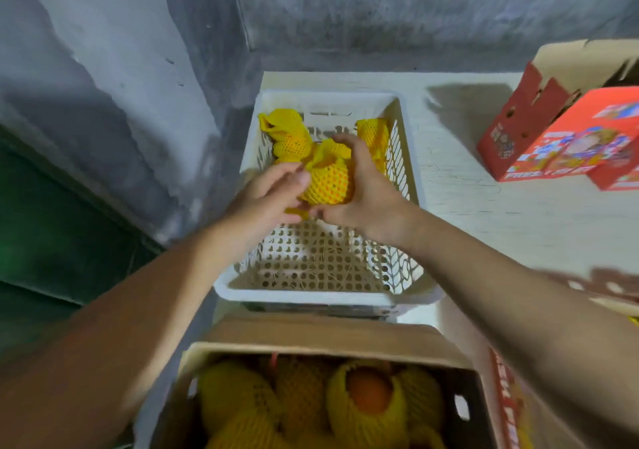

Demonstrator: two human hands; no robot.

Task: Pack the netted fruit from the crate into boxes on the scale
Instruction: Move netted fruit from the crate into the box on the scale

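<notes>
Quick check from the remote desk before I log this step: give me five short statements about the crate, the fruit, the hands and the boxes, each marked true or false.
1. Both hands hold one netted fruit over the white crate. True: the left hand and right hand cup it from either side.
2. The crate is packed full. False: two other netted fruits lie at its far end; its near floor is bare.
3. The open cardboard box nearest the camera already holds netted fruit. True.
4. The red printed boxes sit left of the crate. False: they sit to its right.
5. The crate is dark green. False: it is white and perforated.
</notes>
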